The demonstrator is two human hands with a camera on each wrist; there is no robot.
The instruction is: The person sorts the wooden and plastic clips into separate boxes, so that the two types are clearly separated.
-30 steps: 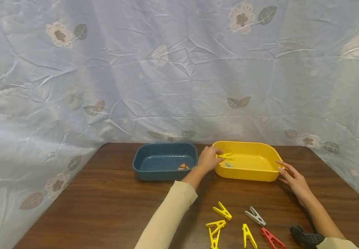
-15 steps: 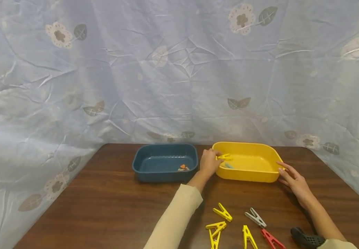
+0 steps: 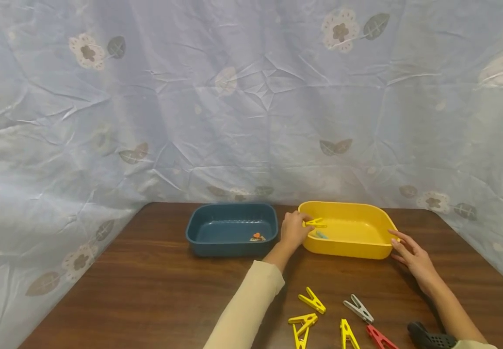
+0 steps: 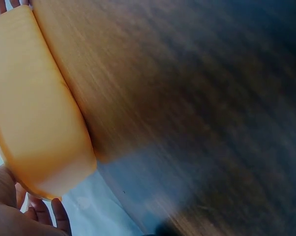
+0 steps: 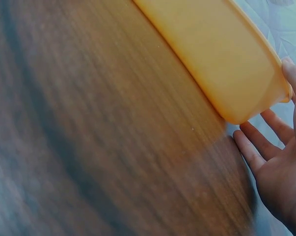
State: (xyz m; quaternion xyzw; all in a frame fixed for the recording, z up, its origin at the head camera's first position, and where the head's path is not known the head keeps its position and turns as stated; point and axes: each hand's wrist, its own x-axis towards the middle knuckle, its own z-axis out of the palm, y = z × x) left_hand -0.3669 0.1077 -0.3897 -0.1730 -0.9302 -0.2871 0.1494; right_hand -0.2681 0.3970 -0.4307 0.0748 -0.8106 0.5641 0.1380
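A yellow tub point(image 3: 347, 249) stands at the far right of the table. My left hand point(image 3: 294, 229) is at its left end and pinches a yellow clothespin point(image 3: 318, 222) at the rim; the fingertips are partly hidden. In the left wrist view the left hand point(image 4: 20, 211) curls about the tub's end, and the clothespin is out of sight. At the other end my right hand point(image 3: 414, 259) holds the tub's corner, thumb and fingers at the rim. The right wrist view shows its fingers point(image 5: 258, 142) spread against the end wall. A light blue clothespin point(image 3: 321, 234) is inside the tub.
A dark blue tub point(image 3: 234, 248) with small orange and white bits point(image 3: 257, 236) stands to the left. Nearer lie several yellow clothespins point(image 3: 313, 301), a grey clothespin point(image 3: 358, 309) and a red clothespin point(image 3: 380, 336). A black object point(image 3: 428, 335) lies by the right forearm. Patterned cloth point(image 3: 251, 121) hangs behind.
My left hand has shifted very slightly beside the rim, its forearm a little to the right. The right hand and the tub keep their places; the whole view drifts a little downward.
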